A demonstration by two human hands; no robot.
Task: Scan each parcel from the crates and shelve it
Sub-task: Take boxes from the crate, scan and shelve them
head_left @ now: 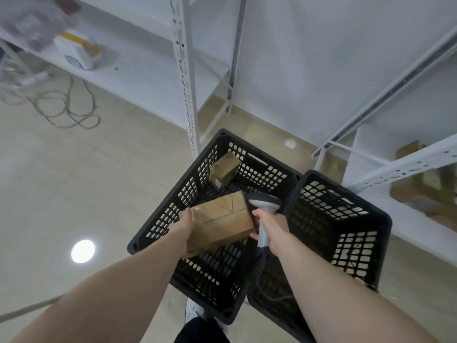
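Light is bright, even and cool, falling from overhead; one ceiling lamp shows as a round white reflection on the glossy floor, with a fainter glare spot near the wall. Shadows are soft and weak, darkest inside the black crates. White shelving looks washed out, close to overexposed. The wide-angle lens bends the shelf uprights and stretches the forearms at the bottom edge. The top-left corner is smeared by motion blur, and the cardboard boxes on the right shelf are soft and indistinct. Overall detail is slightly mushy, as from compression.
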